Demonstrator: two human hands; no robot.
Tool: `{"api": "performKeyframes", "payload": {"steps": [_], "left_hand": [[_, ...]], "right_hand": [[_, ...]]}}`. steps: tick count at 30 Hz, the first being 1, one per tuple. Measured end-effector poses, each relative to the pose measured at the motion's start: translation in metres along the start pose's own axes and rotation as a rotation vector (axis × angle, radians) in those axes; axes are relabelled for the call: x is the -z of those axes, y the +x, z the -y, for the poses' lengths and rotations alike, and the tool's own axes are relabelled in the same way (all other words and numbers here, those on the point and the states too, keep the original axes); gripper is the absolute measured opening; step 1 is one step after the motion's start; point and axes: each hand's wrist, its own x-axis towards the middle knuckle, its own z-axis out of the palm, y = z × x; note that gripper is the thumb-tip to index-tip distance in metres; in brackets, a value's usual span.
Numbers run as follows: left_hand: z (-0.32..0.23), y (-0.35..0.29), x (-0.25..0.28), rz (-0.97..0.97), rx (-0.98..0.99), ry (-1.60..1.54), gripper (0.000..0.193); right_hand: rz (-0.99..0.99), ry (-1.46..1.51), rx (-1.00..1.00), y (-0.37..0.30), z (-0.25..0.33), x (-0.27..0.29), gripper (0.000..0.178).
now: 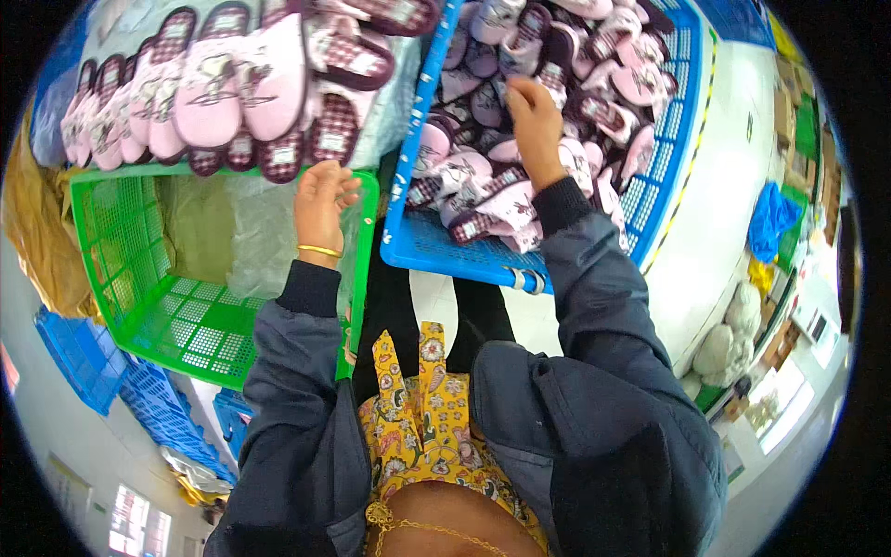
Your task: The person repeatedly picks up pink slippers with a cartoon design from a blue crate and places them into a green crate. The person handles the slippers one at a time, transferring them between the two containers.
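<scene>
My left hand [323,200] hovers over the inner right side of the green basket [369,218], its fingers loosely bent and apart with nothing seen in them. Just beyond its fingertips is the checked end of a slipper [334,130]. Pink slippers [206,104] with dark checked insoles lie in an overlapping row past the green basket. My right hand [536,125] reaches over the blue basket [464,257], which holds a jumbled heap of similar slippers [506,212]. Its fingers bend downward and their tips are partly hidden, so a hold cannot be made out.
Clear plastic sheeting [269,223] lies inside the green basket. Blue crates [83,357] stand at the left, beside brown wrapping [51,251]. On the right, beyond a yellow-and-black floor stripe [682,181], are a blue bag [775,221] and pale sacks [729,339].
</scene>
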Motion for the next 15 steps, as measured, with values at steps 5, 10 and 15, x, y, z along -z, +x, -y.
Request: {"api": "performKeyframes", "payload": {"steps": [5, 10, 15], "left_hand": [[0.04, -0.002, -0.074, 0.204, -0.723, 0.795, 0.02], [0.059, 0.036, -0.104, 0.371, -1.259, 1.342, 0.021], [0.085, 0.05, -0.111, 0.379, -1.219, 1.514, 0.027]], "right_hand": [[-0.167, -0.141, -0.4, -0.134, -0.119, 0.101, 0.017], [-0.088, -0.141, -0.468, -0.209, -0.13, 0.115, 0.014], [0.292, -0.16, -0.474, -0.223, -0.127, 0.09, 0.028]]}}
